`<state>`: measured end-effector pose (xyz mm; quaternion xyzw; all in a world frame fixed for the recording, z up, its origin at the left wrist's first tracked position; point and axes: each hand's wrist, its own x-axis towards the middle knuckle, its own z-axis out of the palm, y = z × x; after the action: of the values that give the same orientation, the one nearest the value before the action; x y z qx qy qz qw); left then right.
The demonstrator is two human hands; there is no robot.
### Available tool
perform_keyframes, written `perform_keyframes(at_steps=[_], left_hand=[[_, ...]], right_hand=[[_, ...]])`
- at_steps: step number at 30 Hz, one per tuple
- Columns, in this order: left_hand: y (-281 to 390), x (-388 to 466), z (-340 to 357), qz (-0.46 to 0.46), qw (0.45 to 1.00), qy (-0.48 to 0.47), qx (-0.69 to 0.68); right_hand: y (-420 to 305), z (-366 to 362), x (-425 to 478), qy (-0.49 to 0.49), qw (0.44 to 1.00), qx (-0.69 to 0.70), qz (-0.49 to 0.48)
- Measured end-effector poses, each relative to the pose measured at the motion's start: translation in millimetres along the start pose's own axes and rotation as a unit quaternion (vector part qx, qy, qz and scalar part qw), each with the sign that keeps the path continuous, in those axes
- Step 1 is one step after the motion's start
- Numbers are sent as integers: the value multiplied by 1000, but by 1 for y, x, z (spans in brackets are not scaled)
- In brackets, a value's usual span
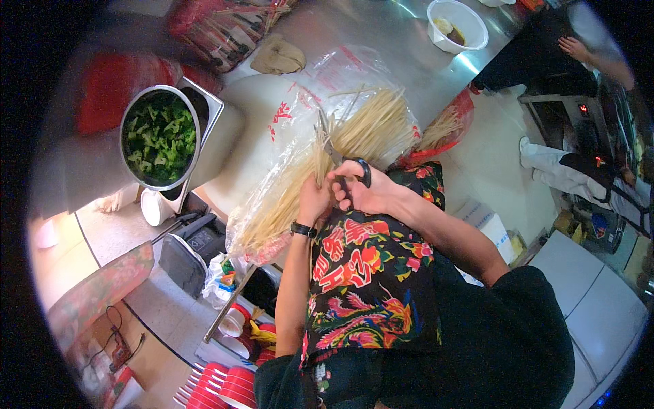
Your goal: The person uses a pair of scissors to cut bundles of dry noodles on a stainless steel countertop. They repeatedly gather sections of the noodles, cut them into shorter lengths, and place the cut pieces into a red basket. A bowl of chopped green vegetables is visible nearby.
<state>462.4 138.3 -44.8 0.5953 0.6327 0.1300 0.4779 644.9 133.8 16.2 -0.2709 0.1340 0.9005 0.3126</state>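
Note:
My right hand [372,190] grips a pair of black-handled scissors [332,151], its fingers through the loops. The blades are spread and point away from me beside a thin bundle of pale dried noodle-like strands [319,166]. That bundle is pinched in my left hand [312,198], which wears a dark wristband. Both hands are close together, over a clear plastic bag [286,161] with red printing. Inside and across the bag lie many more long strands [377,122], fanned out at its far end. Exactly where the blades meet the strands is hard to make out.
Broccoli pieces [161,140] fill a round metal pot [122,145] at left. A brown cloth [278,55] and a white bowl [472,41] with brownish contents stand farther back. A red bag [449,128] with strands sits right. Another person's hand [573,48] appears at upper right.

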Motion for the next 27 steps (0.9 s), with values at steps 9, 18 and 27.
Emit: perform_keyframes(at_steps=[9, 18, 27], left_hand=[[11, -5, -8, -18, 999, -36, -7], [23, -26, -31, -1, 1000, 2, -15], [88, -91, -108, -78, 994, 33, -66]], right_hand=[[13, 24, -80, -107, 989, 73, 76], [56, 54, -156, -31, 995, -79, 50], [117, 64, -216, 69, 967, -211, -123]])
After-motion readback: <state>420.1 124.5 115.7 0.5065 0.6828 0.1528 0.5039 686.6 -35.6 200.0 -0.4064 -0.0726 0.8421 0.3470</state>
